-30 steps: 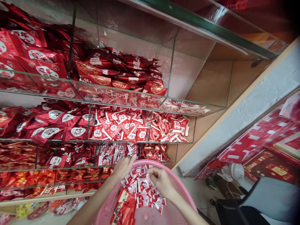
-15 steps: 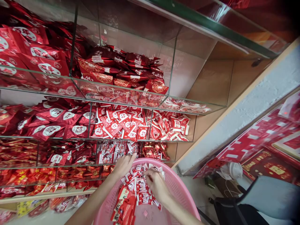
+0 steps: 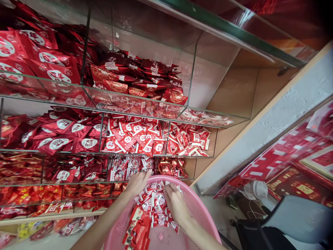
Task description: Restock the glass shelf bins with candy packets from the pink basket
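Note:
A pink plastic basket (image 3: 209, 218) stands below the shelves, holding many small red-and-white candy packets (image 3: 157, 205). Larger red packets (image 3: 137, 227) with cream parts lie at its left side. My left hand (image 3: 137, 183) is at the basket's far left rim, its fingers bent over the edge and partly hidden. Inside the basket, my right hand (image 3: 177, 203) reaches into the small packets near the far side. Its fingers are closed together on a packet, most of which is covered by the hand.
Glass-fronted shelves (image 3: 135, 114) with dividers hold red snack packets (image 3: 56, 62) in several rows. A wooden side panel (image 3: 229, 114) borders them. To the right are a grey-and-black chair (image 3: 291, 218) and a white cup-like item (image 3: 259, 189). Bagged goods (image 3: 33, 229) lie beneath the lowest shelf.
My right hand has moved slightly up and to the right over the small packets, which have shifted a little. The left hand has stayed at the rim.

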`<state>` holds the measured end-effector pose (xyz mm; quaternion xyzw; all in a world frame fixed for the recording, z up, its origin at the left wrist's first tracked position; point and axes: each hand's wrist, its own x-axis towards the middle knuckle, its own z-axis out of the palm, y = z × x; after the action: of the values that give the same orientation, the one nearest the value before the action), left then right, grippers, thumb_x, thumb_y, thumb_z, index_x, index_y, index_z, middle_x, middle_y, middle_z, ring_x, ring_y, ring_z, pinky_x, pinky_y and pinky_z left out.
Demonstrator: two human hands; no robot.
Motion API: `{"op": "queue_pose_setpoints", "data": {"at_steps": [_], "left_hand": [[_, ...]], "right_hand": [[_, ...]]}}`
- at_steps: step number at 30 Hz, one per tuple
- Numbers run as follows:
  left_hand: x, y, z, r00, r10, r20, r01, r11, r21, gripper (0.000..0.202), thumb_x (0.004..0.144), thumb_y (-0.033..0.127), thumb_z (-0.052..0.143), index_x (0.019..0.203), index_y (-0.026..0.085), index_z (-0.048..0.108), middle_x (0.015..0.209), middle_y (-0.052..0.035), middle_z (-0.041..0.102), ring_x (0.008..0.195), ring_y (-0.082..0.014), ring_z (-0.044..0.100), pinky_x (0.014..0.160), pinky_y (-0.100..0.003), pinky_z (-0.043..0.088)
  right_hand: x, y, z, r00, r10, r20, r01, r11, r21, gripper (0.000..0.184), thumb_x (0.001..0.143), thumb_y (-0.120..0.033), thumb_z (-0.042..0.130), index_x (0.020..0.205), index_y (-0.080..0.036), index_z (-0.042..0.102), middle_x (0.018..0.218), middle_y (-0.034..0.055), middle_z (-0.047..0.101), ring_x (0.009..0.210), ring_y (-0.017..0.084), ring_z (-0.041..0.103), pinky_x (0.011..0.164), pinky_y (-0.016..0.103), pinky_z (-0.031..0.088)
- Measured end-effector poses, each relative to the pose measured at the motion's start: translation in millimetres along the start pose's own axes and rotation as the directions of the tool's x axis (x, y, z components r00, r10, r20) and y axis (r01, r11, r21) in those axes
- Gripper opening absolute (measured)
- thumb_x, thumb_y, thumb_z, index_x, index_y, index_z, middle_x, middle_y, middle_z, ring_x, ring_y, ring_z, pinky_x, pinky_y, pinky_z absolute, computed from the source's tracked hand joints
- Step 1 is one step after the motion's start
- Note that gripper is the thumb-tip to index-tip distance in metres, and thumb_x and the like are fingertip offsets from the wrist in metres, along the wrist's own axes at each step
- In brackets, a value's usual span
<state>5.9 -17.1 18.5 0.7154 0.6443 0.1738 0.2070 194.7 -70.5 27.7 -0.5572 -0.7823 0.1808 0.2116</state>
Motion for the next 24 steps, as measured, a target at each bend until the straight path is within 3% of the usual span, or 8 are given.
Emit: {"op": "queue_pose_setpoints", "data": {"at_steps": [5, 10, 18, 21, 24], "left_hand": [[0.9, -1.1, 1.0, 1.000, 0.011, -0.002, -0.011, 1.000, 0.002, 0.069, 0.092, 0.055, 0.010, 0.077, 0.019, 0.066, 0.075, -0.0079, 0.070, 0.074, -0.0221, 0.065, 0.066, -0.028, 0.038], [1.0, -0.4, -0.1, 1.000, -0.005, 0.002, 0.005, 0.999, -0.037, 0.072, 0.091, 0.057, 0.008, 0.072, 0.019, 0.066, 0.074, -0.0080, 0.070, 0.071, -0.0205, 0.064, 0.064, -0.027, 0.037], [1.3, -5.2, 4.8, 1.000, -0.002, -0.024, 0.001, 0.998, -0.060, 0.070, 0.090, 0.058, 0.011, 0.070, 0.019, 0.065, 0.072, -0.0078, 0.069, 0.070, -0.0205, 0.064, 0.064, -0.027, 0.037], [1.8, -6.2, 5.6, 0.999, 0.010, -0.030, -0.012, 0.998, -0.058, 0.070, 0.090, 0.058, 0.009, 0.071, 0.019, 0.065, 0.073, -0.0079, 0.070, 0.073, -0.0212, 0.064, 0.065, -0.027, 0.037], [2.3, -6.4, 5.6, 0.999, 0.010, -0.031, -0.012, 0.999, -0.052, 0.071, 0.091, 0.057, 0.008, 0.072, 0.019, 0.065, 0.075, -0.0085, 0.070, 0.076, -0.0216, 0.064, 0.068, -0.028, 0.037]], "right_hand": [[1.7, -2.4, 1.0, 0.999, 0.032, -0.027, -0.034, 0.997, -0.074, 0.022, 0.083, -0.008, 0.038, 0.088, -0.020, 0.056, 0.090, 0.0072, 0.061, 0.080, 0.019, 0.059, 0.068, 0.026, 0.042], [3.7, -4.0, 2.3, 0.998, 0.062, 0.028, -0.056, 0.981, -0.186, 0.023, 0.081, -0.005, 0.037, 0.090, -0.018, 0.054, 0.096, 0.0097, 0.060, 0.079, 0.020, 0.061, 0.065, 0.027, 0.042], [1.1, -6.1, 0.3, 0.999, -0.014, -0.029, 0.009, 0.986, -0.165, 0.021, 0.084, -0.008, 0.039, 0.091, -0.019, 0.055, 0.093, 0.0079, 0.060, 0.078, 0.019, 0.063, 0.064, 0.025, 0.044], [2.9, -16.1, -18.2, 0.990, -0.092, -0.110, 0.077, 0.988, -0.134, 0.019, 0.086, -0.011, 0.040, 0.089, -0.019, 0.057, 0.088, 0.0057, 0.060, 0.071, 0.017, 0.061, 0.061, 0.025, 0.043], [10.6, -36.9, -63.8, 0.934, -0.248, -0.258, 0.231, 0.968, -0.096, 0.017, 0.088, -0.014, 0.041, 0.094, -0.019, 0.057, 0.083, 0.0042, 0.058, 0.067, 0.014, 0.058, 0.061, 0.024, 0.044]]}}
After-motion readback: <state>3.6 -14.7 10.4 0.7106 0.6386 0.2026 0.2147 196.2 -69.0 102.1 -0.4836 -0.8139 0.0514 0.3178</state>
